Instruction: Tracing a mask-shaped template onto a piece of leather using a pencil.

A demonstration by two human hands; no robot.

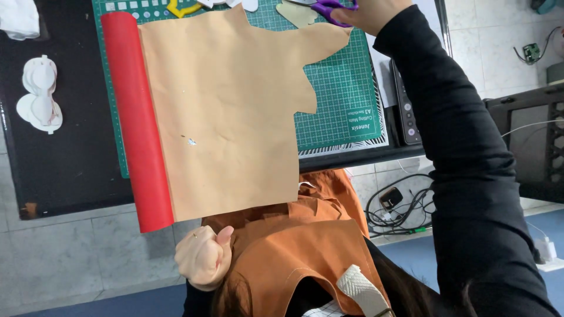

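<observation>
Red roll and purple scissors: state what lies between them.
The head view shows a tan sheet spanning the stretch from the red roll to the purple scissors in the right hand. It lies over the green cutting mat.

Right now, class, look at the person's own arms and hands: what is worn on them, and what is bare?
The right arm wears a long, plain black sleeve, slightly creased and ending at the wrist. The right hand is bare, with no glove. The left hand is bare too, with what looks like a thin ring on one finger. A dark cuff shows just below its wrist; the rest of the left arm is hidden.
</observation>
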